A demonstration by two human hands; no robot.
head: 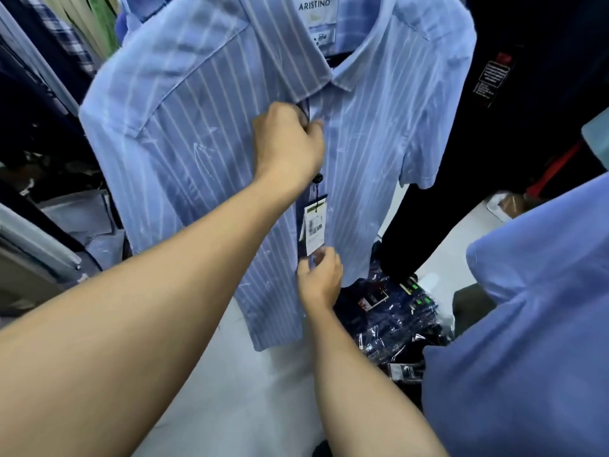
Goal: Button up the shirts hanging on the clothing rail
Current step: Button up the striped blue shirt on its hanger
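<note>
Shirt (230,153) hangs straight ahead; left hand (288,143) pinches placket just under collar, right hand (321,275) pinches front edges lower, beside tag (315,227); buttoning probably underway, next needs edges aligned.

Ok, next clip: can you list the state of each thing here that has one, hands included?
Striped shirt: hanging, front placket not fully closed, gap showing below the collar.
Left hand: fingers pinch the placket near the collar.
Right hand: fingers pinch the placket lower down, by the tag.
Price tag: dangling on its cord at the placket.
Bagged garments: lying piled on the floor.
</note>
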